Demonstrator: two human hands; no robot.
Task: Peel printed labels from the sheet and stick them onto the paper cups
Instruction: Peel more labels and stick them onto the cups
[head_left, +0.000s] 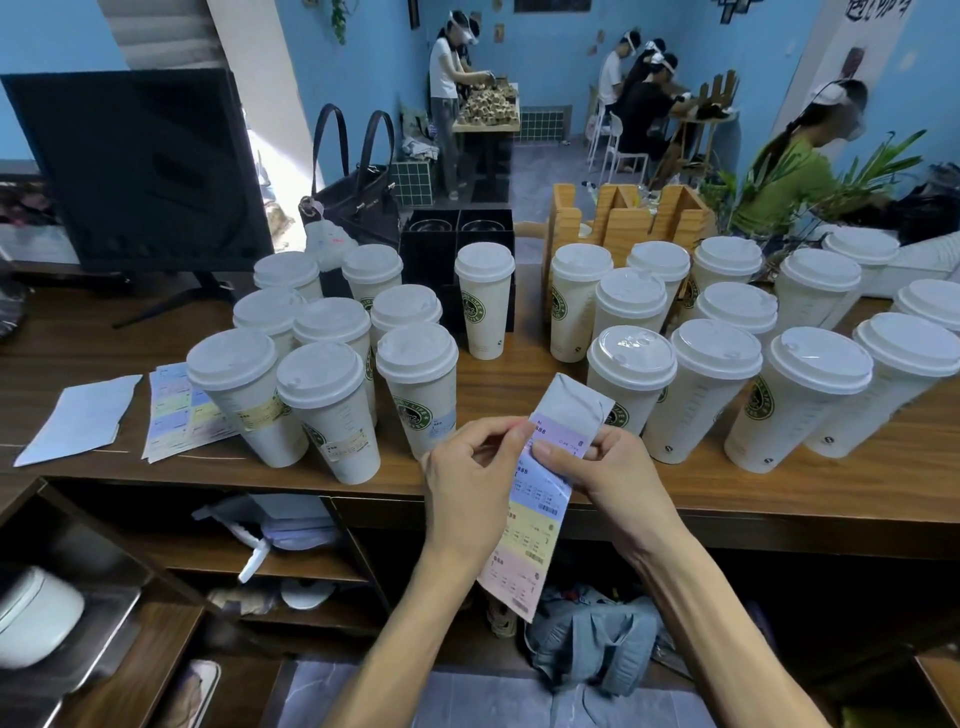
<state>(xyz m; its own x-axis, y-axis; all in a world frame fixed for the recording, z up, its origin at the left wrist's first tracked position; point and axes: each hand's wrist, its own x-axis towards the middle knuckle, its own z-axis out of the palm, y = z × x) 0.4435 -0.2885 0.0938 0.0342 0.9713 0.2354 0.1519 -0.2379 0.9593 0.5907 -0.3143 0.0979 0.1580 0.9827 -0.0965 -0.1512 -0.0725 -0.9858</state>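
Note:
I hold a long strip of coloured labels (530, 525) over the counter's front edge, its bare backing curled up at the top. My left hand (470, 478) pinches the strip's left edge near the pink label (558, 441). My right hand (602, 467) pinches the same label with thumb and forefinger. Several lidded paper cups stand on the wooden counter (509, 374). The left group's front cups (332, 410) carry stickers. The right group's cup (631, 379) stands just behind my hands.
More label sheets (176, 415) and a blank backing sheet (83, 415) lie at the left. Behind the cups stand a monitor (135, 166), a handbag (353, 192), a black box (457, 234) and a wooden holder (623, 218). People work in the background.

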